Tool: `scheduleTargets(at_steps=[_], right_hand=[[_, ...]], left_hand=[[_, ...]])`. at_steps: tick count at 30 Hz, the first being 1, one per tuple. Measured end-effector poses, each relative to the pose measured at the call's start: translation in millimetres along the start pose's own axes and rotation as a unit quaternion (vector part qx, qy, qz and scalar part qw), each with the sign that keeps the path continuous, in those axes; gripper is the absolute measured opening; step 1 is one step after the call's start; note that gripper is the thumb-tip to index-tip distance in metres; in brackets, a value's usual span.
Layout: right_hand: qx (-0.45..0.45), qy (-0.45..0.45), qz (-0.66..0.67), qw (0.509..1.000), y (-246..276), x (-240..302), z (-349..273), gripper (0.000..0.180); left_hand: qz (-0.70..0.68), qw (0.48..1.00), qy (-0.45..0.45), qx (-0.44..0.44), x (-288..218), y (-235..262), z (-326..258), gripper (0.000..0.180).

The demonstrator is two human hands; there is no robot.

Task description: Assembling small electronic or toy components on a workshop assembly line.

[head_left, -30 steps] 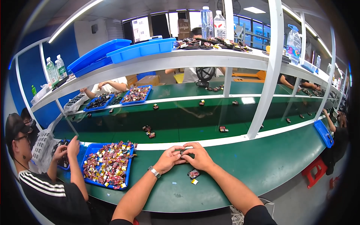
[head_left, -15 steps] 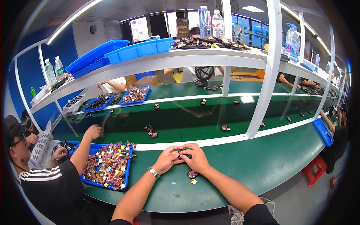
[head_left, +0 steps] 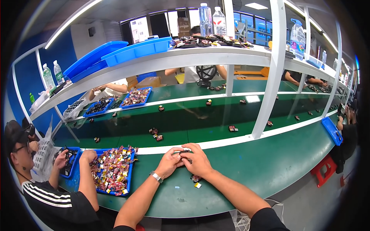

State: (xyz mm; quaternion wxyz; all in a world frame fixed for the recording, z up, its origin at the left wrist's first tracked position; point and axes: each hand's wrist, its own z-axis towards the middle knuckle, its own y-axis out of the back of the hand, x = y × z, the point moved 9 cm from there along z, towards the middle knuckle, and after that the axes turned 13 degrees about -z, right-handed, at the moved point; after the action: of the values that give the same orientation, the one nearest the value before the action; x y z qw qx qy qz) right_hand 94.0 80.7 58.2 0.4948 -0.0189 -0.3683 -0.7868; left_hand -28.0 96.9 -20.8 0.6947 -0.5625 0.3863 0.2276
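My left hand point(head_left: 169, 163), with a watch on its wrist, and my right hand point(head_left: 198, 161) meet over the green bench. Both have their fingers closed around a small black plastic part point(head_left: 186, 152), mostly hidden by my fingers. Just below my right hand lies a small electronic assembly point(head_left: 196, 179) with a white-and-yellow tab, partly covered by the hand. Left of my left forearm stands a blue tray point(head_left: 131, 178) heaped with similar reddish assemblies point(head_left: 111, 169).
A co-worker's hand point(head_left: 89, 155) reaches to the tray's left edge. Beyond a white rail, a green conveyor belt point(head_left: 200, 119) carries several small assemblies. A white post point(head_left: 269, 77) rises right of my hands, under a shelf point(head_left: 154, 59) with blue trays and bottles.
The co-worker's hand has moved from above the belt back to the tray, and a small assembly now lies on the belt there. My hands stay together, fingers slightly shifted on the black part.
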Motion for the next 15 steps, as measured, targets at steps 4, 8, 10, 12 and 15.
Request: scheduleTargets(at_steps=[4,8,10,12,15], right_hand=[[-0.011,-0.017,-0.014,1.000,2.6,-5.9,-2.4,0.016],[-0.004,-0.041,0.011,0.999,-2.5,-9.9,-4.3,0.016],[0.007,-0.071,0.055,0.996,-9.7,-18.2,-8.2,0.016],[0.015,-0.074,0.057,0.996,-16.1,-17.0,-6.7,0.016],[0.034,-0.077,0.062,0.994,-16.7,-17.6,-6.3,0.016]], left_hand=[[-0.032,0.999,0.012,0.019,-1.4,-5.4,-1.0,0.027],[-0.057,0.998,0.016,0.012,3.1,2.8,1.6,0.027],[-0.047,0.999,0.015,0.008,6.0,6.0,2.5,0.027],[-0.040,0.999,0.015,0.004,7.2,8.0,2.1,0.027],[-0.015,1.000,-0.027,-0.002,-2.1,4.6,0.9,0.026]])
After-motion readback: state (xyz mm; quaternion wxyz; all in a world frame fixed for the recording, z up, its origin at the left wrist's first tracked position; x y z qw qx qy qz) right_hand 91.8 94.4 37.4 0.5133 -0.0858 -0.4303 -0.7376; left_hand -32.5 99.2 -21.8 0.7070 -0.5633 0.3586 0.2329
